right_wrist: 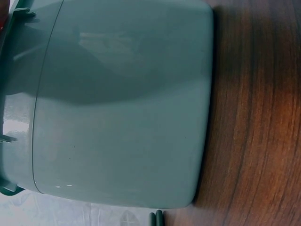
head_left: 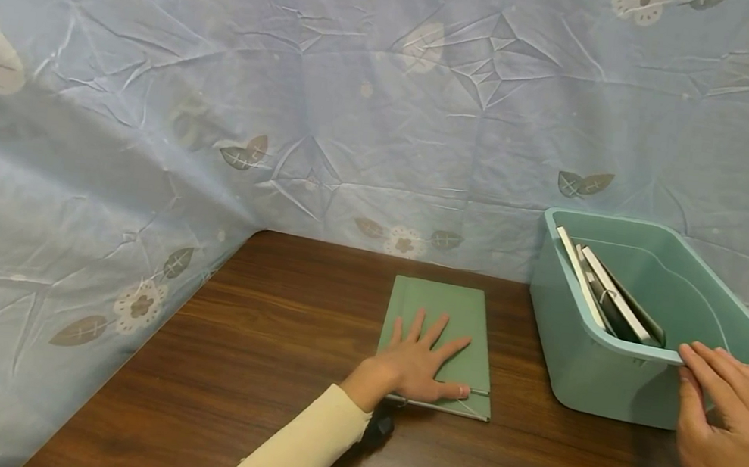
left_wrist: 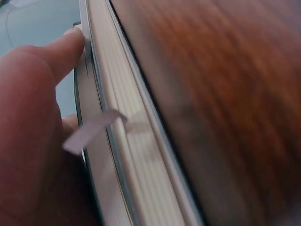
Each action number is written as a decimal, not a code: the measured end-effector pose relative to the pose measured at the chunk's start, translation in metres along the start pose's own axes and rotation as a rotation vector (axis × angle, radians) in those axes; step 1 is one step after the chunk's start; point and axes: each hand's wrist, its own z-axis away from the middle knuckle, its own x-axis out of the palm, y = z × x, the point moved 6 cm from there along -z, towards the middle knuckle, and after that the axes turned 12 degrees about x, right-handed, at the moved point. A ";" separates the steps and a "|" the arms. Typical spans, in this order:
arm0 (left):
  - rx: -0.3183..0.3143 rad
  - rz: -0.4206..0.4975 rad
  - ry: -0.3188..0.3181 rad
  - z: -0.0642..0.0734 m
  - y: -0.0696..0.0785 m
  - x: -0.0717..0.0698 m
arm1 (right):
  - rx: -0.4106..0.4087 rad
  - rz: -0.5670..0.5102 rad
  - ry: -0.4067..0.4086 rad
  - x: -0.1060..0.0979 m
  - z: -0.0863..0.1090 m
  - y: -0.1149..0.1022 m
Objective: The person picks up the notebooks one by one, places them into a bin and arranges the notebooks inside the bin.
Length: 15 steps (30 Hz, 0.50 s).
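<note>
My left hand (head_left: 419,364) rests flat, fingers spread, on a pale green hardcover notebook (head_left: 443,301) lying on the table. In the left wrist view, my thumb (left_wrist: 68,52) is by the cover's edge, and cream page edges (left_wrist: 124,89) show close up. A thin ribbon bookmark (left_wrist: 91,132) sticks out from the pages. My right hand (head_left: 734,423) grips the near rim of a blue-green plastic tub (head_left: 599,375), fingers over the rim and thumb at the outer wall. Several books (head_left: 614,300) lean inside along the tub's left wall.
The brown wood-grain table (head_left: 269,321) ends on the left beside a hanging floral cloth (head_left: 360,110), which also covers the back. The tub stands at the table's right, near the cloth. Dark wrist gear (head_left: 379,432) shows under my left wrist.
</note>
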 end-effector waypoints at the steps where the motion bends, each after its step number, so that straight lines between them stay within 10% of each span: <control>1: -0.002 -0.001 -0.003 0.000 0.000 0.000 | -0.001 0.001 -0.001 0.000 0.000 0.000; 15: -0.007 -0.008 -0.031 0.001 0.001 -0.001 | -0.002 0.033 -0.026 0.001 0.000 0.005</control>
